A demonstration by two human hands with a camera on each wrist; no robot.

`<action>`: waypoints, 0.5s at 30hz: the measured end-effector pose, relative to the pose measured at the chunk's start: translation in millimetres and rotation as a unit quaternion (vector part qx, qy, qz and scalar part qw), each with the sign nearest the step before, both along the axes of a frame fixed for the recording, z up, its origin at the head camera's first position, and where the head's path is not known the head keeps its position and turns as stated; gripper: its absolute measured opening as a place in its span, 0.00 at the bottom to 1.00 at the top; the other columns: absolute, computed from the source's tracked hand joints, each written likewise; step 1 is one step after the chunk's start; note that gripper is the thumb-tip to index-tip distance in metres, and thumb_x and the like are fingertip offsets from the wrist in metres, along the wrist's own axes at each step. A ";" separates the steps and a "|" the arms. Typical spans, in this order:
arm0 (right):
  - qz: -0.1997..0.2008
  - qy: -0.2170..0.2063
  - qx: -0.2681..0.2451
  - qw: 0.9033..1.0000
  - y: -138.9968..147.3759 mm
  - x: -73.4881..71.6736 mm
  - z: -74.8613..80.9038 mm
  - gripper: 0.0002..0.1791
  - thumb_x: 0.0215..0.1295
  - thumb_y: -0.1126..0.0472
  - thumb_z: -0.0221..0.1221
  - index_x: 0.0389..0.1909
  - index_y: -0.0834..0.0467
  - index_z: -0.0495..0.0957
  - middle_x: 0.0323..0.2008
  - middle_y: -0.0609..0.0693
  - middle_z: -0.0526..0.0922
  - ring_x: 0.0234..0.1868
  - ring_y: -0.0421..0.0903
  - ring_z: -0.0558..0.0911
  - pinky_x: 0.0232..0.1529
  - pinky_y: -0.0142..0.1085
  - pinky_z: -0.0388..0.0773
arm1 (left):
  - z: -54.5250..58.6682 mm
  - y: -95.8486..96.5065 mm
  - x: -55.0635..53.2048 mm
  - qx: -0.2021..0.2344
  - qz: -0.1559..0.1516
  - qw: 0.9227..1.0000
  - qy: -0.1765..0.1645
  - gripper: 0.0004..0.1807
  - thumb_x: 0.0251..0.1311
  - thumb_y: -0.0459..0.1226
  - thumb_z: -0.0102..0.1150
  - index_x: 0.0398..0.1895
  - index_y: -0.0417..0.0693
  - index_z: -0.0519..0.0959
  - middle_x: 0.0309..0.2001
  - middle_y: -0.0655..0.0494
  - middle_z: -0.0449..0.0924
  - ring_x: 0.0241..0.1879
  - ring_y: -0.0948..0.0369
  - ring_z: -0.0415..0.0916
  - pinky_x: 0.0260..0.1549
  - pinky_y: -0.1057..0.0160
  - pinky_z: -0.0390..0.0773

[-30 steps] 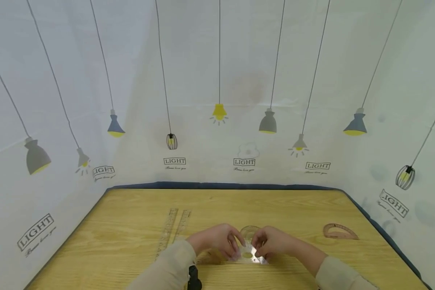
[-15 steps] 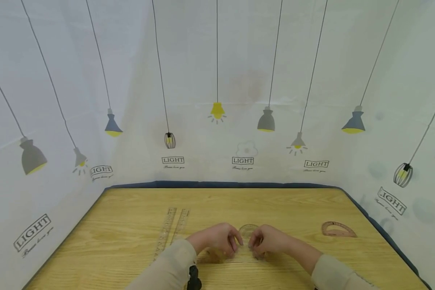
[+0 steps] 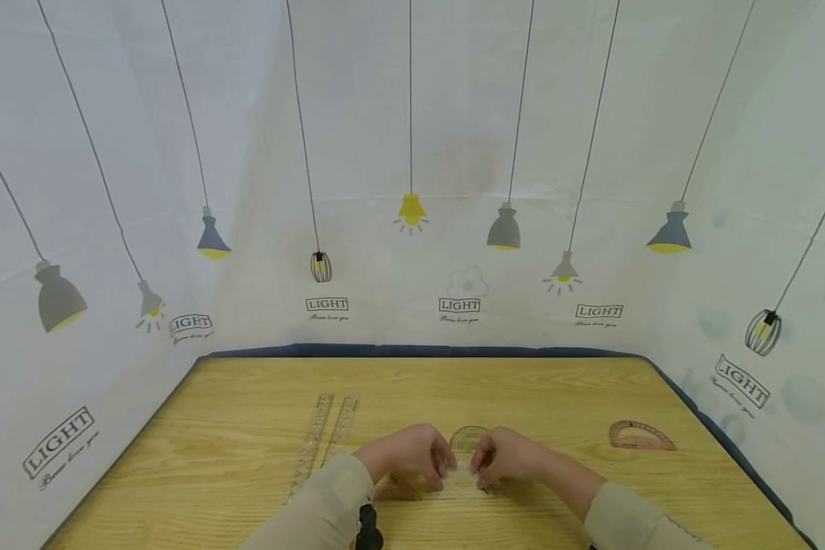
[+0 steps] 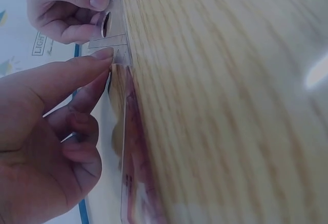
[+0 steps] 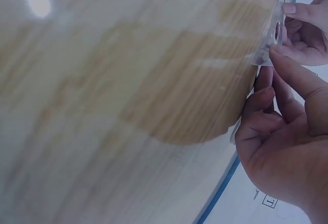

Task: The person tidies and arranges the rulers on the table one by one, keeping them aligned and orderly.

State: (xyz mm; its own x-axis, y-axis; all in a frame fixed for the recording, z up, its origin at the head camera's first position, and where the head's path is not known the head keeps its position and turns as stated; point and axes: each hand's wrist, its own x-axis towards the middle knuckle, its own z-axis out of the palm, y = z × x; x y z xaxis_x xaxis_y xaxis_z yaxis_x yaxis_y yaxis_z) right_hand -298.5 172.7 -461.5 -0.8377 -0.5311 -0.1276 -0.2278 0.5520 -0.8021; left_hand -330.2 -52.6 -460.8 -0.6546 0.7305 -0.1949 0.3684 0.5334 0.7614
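Between my two hands is a clear plastic set square (image 4: 117,24) with a round hole, held low over the table and tilted. My left hand (image 3: 419,458) pinches one end between thumb and fingers; in the left wrist view the left hand (image 4: 56,126) is in the foreground. My right hand (image 3: 516,462) pinches the other end, as the right hand (image 5: 294,116) shows in the right wrist view. Just behind both hands lies a clear protractor (image 3: 469,438), partly covered by them. A reddish transparent piece (image 4: 137,178) lies beside my left hand, its full shape hidden.
Two clear rulers, the outer ruler (image 3: 311,443) and the inner ruler (image 3: 344,420), lie side by side left of my hands. A reddish protractor (image 3: 641,435) lies at the right of the wooden table (image 3: 522,389). White printed sheeting (image 3: 385,153) encloses the back and sides.
The set square has tilted: its bright reflection and hole, seen from above a second ago, no longer show in the head view. Both hands stay close together, with small finger shifts.
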 end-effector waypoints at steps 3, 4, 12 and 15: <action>-0.007 -0.003 0.004 1.000 -1.1 1.6 1.5 0.07 0.51 0.73 0.70 0.30 0.64 0.82 0.28 0.50 0.80 0.29 0.43 0.76 0.28 0.33 0.73 | -1.2 0.1 -0.5 0.000 0.004 1.000 -0.001 0.13 0.50 0.23 0.70 0.39 0.44 0.85 0.26 0.56 0.82 0.27 0.62 0.78 0.30 0.67 0.78; -0.010 -0.002 0.006 1.000 -1.6 2.0 1.7 0.08 0.51 0.73 0.70 0.30 0.64 0.81 0.27 0.50 0.80 0.29 0.43 0.76 0.28 0.33 0.73 | -1.5 0.1 -0.6 0.001 0.005 1.000 -0.004 0.13 0.50 0.23 0.70 0.39 0.44 0.85 0.26 0.56 0.82 0.27 0.62 0.78 0.30 0.66 0.78; -0.034 0.007 0.018 0.999 -4.3 4.2 1.7 0.08 0.49 0.75 0.70 0.27 0.64 0.82 0.24 0.49 0.80 0.24 0.41 0.74 0.24 0.32 0.71 | -5.9 -0.4 -3.4 0.000 0.005 1.000 -0.001 0.13 0.50 0.24 0.70 0.38 0.45 0.85 0.25 0.56 0.82 0.26 0.62 0.78 0.29 0.66 0.78; -0.034 0.010 0.017 0.999 -5.6 5.4 1.3 0.07 0.49 0.76 0.69 0.26 0.64 0.82 0.23 0.48 0.80 0.22 0.40 0.73 0.22 0.31 0.69 | -7.2 -1.3 -4.1 -0.002 0.003 1.000 0.003 0.13 0.50 0.24 0.70 0.39 0.44 0.85 0.25 0.57 0.81 0.25 0.63 0.78 0.29 0.67 0.78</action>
